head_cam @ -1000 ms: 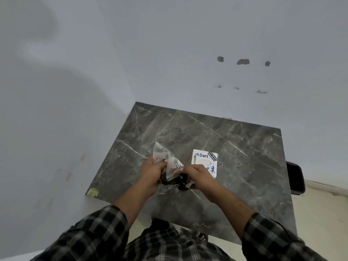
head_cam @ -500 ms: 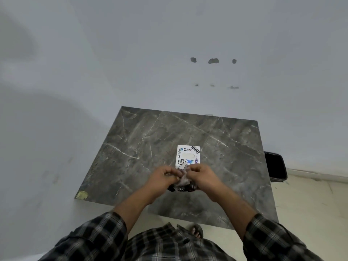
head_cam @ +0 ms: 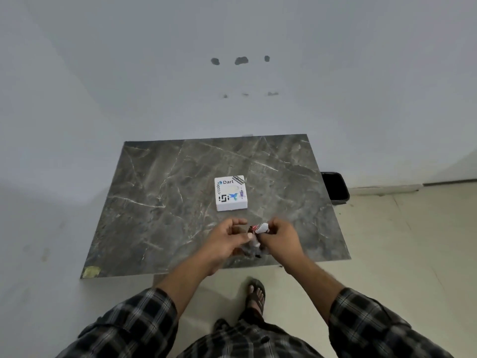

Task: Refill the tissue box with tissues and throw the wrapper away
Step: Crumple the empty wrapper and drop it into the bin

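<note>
Gripping the crumpled wrapper (head_cam: 260, 228), the right hand (head_cam: 280, 237) hovers over the table (head_cam: 160, 202). The left hand (head_cam: 227, 241) is half-curled beside it, possibly touching. The tissue box (head_cam: 230, 193) sits just beyond.

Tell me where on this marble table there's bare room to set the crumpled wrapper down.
The marble table is bare left of the white tissue box out to the left edge, behind the box to the far edge, and right of it toward the black bin. The near middle is crowded: left hand and right hand hold the wrapper there.
</note>
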